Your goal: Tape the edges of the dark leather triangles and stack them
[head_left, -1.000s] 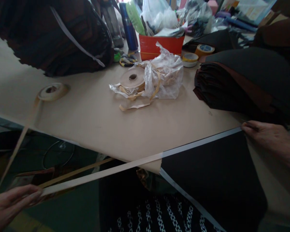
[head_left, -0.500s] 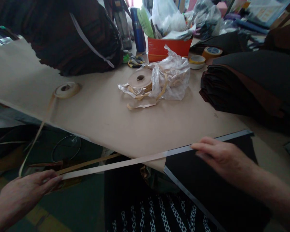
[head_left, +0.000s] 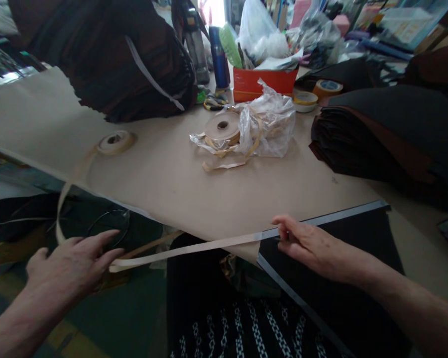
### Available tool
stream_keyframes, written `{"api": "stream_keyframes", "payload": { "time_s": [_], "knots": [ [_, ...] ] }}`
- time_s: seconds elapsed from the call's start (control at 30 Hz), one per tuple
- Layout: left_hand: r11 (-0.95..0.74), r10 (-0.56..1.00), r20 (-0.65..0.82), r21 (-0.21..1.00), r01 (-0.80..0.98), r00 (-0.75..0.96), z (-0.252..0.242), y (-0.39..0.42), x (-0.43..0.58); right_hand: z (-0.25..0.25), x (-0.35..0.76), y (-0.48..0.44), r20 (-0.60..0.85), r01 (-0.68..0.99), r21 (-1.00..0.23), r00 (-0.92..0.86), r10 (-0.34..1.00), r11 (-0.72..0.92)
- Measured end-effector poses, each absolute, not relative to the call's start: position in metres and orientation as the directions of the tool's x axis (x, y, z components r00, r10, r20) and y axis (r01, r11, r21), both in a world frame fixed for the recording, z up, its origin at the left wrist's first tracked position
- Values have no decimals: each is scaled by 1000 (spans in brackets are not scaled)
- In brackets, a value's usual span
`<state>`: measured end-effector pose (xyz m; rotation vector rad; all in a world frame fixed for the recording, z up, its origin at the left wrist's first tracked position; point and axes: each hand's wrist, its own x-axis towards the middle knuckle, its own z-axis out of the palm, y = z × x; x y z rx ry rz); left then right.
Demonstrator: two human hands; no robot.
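Note:
A pale tape strip (head_left: 194, 248) runs slackly through the air from beside my left hand to a grey-edged piece of black fabric (head_left: 343, 248) on the table. My left hand (head_left: 72, 263) is open beyond the table edge, fingers spread. The tape folds close by its thumb; whether they touch is partly hidden. My right hand (head_left: 309, 243) is over the fabric's upper edge, index finger stretched out, the other fingers bent, a gap above the thumb. It holds nothing visible. From the tape roll (head_left: 114, 142) on the table, a loose length hangs down behind my left hand.
A second tape roll (head_left: 223, 127) lies partly inside a clear plastic bag (head_left: 274, 129). Behind are scissors (head_left: 215, 102), a red box (head_left: 265, 83) and a blue bottle (head_left: 219, 59). Dark fabric stacks stand at left (head_left: 108, 59) and right (head_left: 381, 134).
My right hand has slid left along the fabric edge. My left hand's fingers have spread from their hold on the tape, which now sags and folds. The view has shifted slightly.

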<state>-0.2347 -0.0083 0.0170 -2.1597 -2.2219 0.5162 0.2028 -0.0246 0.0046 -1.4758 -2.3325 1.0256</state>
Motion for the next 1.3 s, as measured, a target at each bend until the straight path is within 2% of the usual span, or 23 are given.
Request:
{"api": "stream_keyframes", "payload": {
  "time_s": [0.03, 0.07, 0.1, 0.13, 0.2, 0.23, 0.27, 0.4, 0.57, 0.73, 0.8, 0.9, 1.0, 1.13, 1.3],
  "knots": [
    [39, 980, -177, -294, 955, -95, 21, -6, -217, 8, 206, -24, -200, 693, -693, -450, 870, 199],
    [6, 990, -133, -304, 953, -49, 24, -5, -197, 11, 208, -23, -194, 674, -722, -414, 889, 156],
    [-37, 998, -56, -264, 964, 23, 25, -4, -177, 12, 210, -24, -174, 662, -738, -374, 911, 131],
    [-133, 991, 4, -178, 975, 136, 24, -4, -155, 12, 211, -24, -151, 653, -749, -338, 929, 116],
    [-393, 919, 6, 103, 914, 395, 18, -4, -110, 11, 209, -27, -129, 623, -776, -305, 944, 95],
    [-452, 887, -5, 206, 868, 462, 15, -5, -88, 10, 208, -29, -125, 600, -794, -310, 943, 92],
    [-496, 858, -12, 244, 833, 514, 11, -6, -67, 9, 206, -31, -121, 576, -812, -327, 937, 96],
    [-533, 832, -86, 152, 832, 548, 0, -8, -12, 6, 197, -37, -117, 530, -842, -355, 928, 97],
    [-527, 837, -108, 103, 844, 536, 3, -3, -2, 5, 188, -38, -226, 523, -850, -265, 938, -57],
    [-566, 798, -181, 100, 818, 575, 10, 8, 1, 4, 181, -32, -61, 525, -849, -222, 973, 66],
    [-575, 787, -207, 95, 813, 581, 11, 11, 3, 1, 180, -30, -131, 486, -874, -186, 974, -25],
    [-585, 772, -238, 95, 806, 589, 13, 15, 6, -7, 177, -30, -341, 394, -885, -188, 921, -247],
    [-592, 762, -256, 99, 800, 595, 14, 16, 6, -15, 173, -31, -397, 369, -876, -181, 900, -312],
    [-594, 757, -259, 107, 797, 599, 16, 16, 6, -21, 167, -32, -341, 467, -854, -166, 925, -230],
    [-588, 762, -252, 114, 801, 596, 15, 16, 5, -20, 163, -34, -220, 654, -755, -190, 957, -43]
  ]
}}
